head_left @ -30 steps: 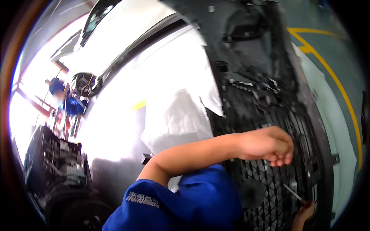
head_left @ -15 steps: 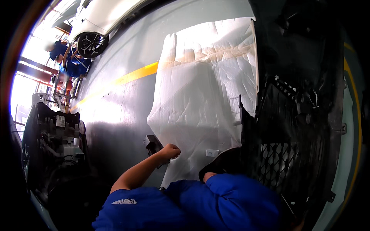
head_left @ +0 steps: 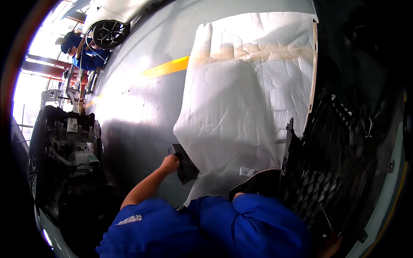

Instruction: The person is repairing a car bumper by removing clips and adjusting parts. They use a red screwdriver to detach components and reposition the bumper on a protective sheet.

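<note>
My left hand [head_left: 170, 164] is closed in a fist beside a black angular box-like piece [head_left: 186, 167], overlapping its left edge. Whether anything is inside the fist is hidden. At the lower right, in shadow, part of my right hand [head_left: 331, 247] curls at the lower end of a thin, straight metal-shafted tool [head_left: 325, 215]. That shaft lies over the black honeycomb mesh [head_left: 314, 187] of a large dark car-front panel [head_left: 344, 146]. White padded sheeting [head_left: 228, 103] spreads between my hands, with a small white label or packet [head_left: 247, 172] near its lower end.
An opened vehicle front [head_left: 73, 146] with dark parts and wiring stands at the left. Behind it a co-worker in blue [head_left: 86, 58] crouches by a white car's wheel [head_left: 110, 34]. A yellow stripe [head_left: 165, 67] crosses the grey floor. Near my body lies a dark rounded shape [head_left: 260, 182].
My left fist has moved left off the white sheeting to the black piece's edge. The view has shifted, so most things sit farther right. Part of my right hand shows more clearly beside the shaft.
</note>
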The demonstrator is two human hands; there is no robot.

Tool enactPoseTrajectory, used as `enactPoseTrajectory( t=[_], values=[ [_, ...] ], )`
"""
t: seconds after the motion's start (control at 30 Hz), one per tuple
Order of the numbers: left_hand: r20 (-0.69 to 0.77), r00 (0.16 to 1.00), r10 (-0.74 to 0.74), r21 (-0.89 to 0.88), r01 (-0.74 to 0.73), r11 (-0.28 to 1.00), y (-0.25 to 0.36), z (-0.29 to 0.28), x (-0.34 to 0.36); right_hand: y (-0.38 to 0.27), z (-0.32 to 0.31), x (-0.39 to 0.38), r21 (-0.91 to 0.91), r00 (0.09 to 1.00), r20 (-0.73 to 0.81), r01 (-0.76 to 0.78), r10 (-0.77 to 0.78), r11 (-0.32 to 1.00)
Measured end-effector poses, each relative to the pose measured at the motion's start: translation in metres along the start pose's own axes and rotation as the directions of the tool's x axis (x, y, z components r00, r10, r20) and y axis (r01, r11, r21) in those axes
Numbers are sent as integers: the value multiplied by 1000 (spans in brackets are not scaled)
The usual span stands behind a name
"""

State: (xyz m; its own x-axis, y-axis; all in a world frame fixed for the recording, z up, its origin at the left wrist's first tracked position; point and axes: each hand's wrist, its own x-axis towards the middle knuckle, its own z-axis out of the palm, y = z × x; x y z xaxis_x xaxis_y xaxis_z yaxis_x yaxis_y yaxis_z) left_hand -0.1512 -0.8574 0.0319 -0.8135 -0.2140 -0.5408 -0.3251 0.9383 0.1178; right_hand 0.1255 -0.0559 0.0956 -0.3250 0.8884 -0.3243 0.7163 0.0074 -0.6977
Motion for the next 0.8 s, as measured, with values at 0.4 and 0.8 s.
enactPoseTrajectory(
  t=[0.4,0.8],
  values=[
    [128,986,-109,49,103,993,-7,-1,7,-14,-11,4,-83,996,-85,25,-32,996],
    [-408,694,593,61,-627,776,155,-86,-16,-45,-8,7,670,992,6,-99,128,736]
  ],
)
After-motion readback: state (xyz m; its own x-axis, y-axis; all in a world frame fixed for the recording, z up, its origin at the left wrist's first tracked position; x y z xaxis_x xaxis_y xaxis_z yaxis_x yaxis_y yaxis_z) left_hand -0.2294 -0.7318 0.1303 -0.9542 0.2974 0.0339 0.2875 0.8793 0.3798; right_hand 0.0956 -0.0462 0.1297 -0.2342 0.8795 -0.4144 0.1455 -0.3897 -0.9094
